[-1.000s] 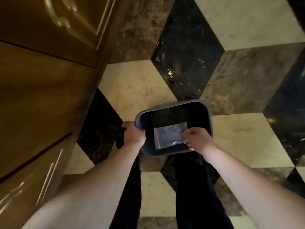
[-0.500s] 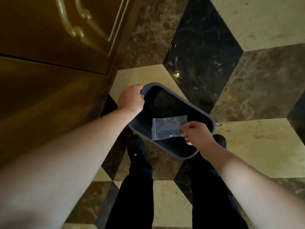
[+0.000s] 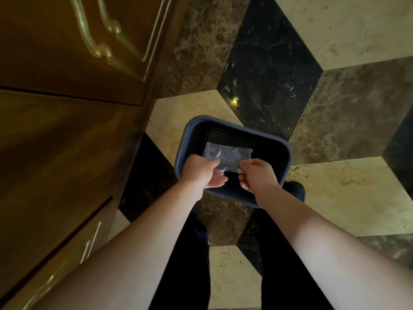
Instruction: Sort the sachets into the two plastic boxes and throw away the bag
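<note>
A person looks down at both hands holding a clear plastic bag (image 3: 228,158) over a dark bin (image 3: 283,157) on the tiled floor (image 3: 357,198). The left hand (image 3: 201,173) and right hand (image 3: 257,175) each pinch a near corner; the bag stretches away from the fingers, long axis running hand to hand, directly above the bin's opening. Both hands are equally near. The bin's near rim is hidden behind the hands; whether the bag holds anything is hard to make out.

Clear rectangular plastic bag (image 3: 228,158): crumpled, stretched flat, near edge pinched at both corners, held over open dark grey rectangular plastic bin (image 3: 283,146) on floor.
</note>
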